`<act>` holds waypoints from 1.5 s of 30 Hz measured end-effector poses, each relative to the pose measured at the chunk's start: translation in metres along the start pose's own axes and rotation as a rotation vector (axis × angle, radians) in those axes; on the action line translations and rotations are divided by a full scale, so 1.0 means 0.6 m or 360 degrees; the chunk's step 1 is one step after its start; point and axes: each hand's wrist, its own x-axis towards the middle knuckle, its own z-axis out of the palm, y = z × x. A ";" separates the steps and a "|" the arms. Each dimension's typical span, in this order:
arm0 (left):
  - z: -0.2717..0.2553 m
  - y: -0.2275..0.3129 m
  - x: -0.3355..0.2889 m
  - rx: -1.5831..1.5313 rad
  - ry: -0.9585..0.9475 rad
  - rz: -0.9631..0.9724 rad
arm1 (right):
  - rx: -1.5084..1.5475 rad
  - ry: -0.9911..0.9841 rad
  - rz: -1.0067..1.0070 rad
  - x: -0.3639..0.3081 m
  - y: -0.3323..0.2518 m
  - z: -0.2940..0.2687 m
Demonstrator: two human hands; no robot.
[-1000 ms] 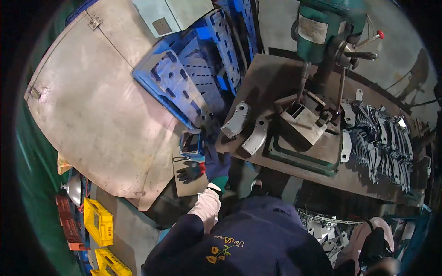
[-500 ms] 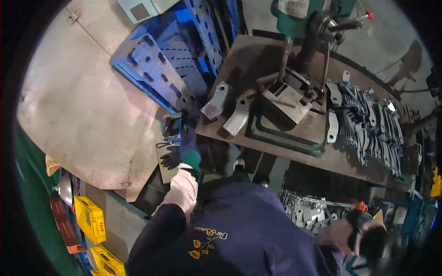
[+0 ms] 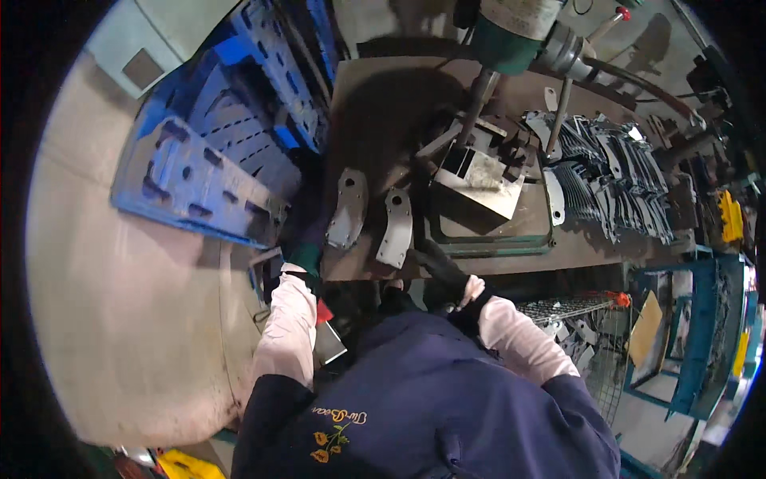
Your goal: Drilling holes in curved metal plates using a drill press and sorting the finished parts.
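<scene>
Two flat grey metal plates with holes lie near the left edge of the brown worktable: a left plate and a right plate. My right hand, in a black glove, reaches over the table's front edge beside the lower end of the right plate. Its fingers look stretched out, with nothing seen in them. My left hand, in a dark glove with a green cuff, is at the table's left edge beside the left plate. Deep shadow hides its fingers.
A green drill press with a metal fixture stands on the worktable. Many similar plates are stacked at right. Blue plastic pallets lean at left. A wire basket holding metal pieces is below the table.
My right hand has come from the far lower right to the table's front edge by the right plate. My left hand stays near the table's left edge. The view has shifted.
</scene>
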 end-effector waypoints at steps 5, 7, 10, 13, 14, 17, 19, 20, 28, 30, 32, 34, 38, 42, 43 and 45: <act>0.017 -0.023 0.036 -0.0034 -0.0511 0.0039 | -0.0069 0.0269 0.0329 0.077 0.055 0.033; -0.001 0.007 0.037 -0.0075 -0.0636 -0.0116 | -0.0165 0.0528 0.0225 0.049 -0.062 0.096; -0.013 0.025 0.059 -0.0237 -0.0874 -0.0220 | 0.0083 0.0607 0.0345 0.089 0.011 0.078; 0.014 -0.028 0.069 -0.0819 -0.1073 -0.0255 | 0.0113 0.0659 0.0470 0.089 -0.012 0.087; 0.015 -0.026 0.074 -0.0787 -0.1097 -0.0234 | 0.0149 0.0658 0.0465 0.089 -0.015 0.088; -0.001 0.003 0.081 -0.0403 -0.1099 -0.0130 | 0.0156 0.0668 0.0464 0.088 -0.025 0.091; -0.018 0.029 0.085 -0.0140 -0.1067 -0.0075 | 0.0186 0.0693 0.0414 0.090 -0.044 0.104; -0.024 0.041 0.087 -0.0046 -0.1050 -0.0049 | 0.0132 0.0689 0.0429 0.089 -0.057 0.104; -0.019 0.096 0.042 -0.0135 -0.1068 0.0172 | -0.1538 0.0576 -0.0643 0.121 0.167 0.059; -0.002 0.083 0.009 -0.0323 -0.1090 0.0133 | -0.1120 0.0708 -0.0403 0.123 0.122 0.087; 0.008 0.075 -0.028 -0.0488 -0.1103 0.0067 | -0.0230 0.0968 -0.0173 0.101 0.000 0.128; 0.015 0.087 -0.061 -0.0587 -0.1118 0.0048 | 0.0028 0.0717 0.0105 0.070 -0.015 0.110; 0.009 0.095 -0.123 -0.0735 -0.0943 -0.0037 | 0.0002 0.0609 0.0188 -0.030 -0.153 0.120; -0.003 0.126 -0.181 -0.0873 -0.0841 -0.0019 | 0.0056 0.0896 -0.0322 -0.109 -0.162 0.123; -0.005 0.137 -0.195 -0.0901 -0.0823 0.0002 | 0.0160 0.0822 -0.0354 -0.129 -0.166 0.116; -0.001 0.169 -0.225 -0.0952 -0.0819 0.0053 | 0.0365 0.0698 -0.0315 -0.193 -0.176 0.101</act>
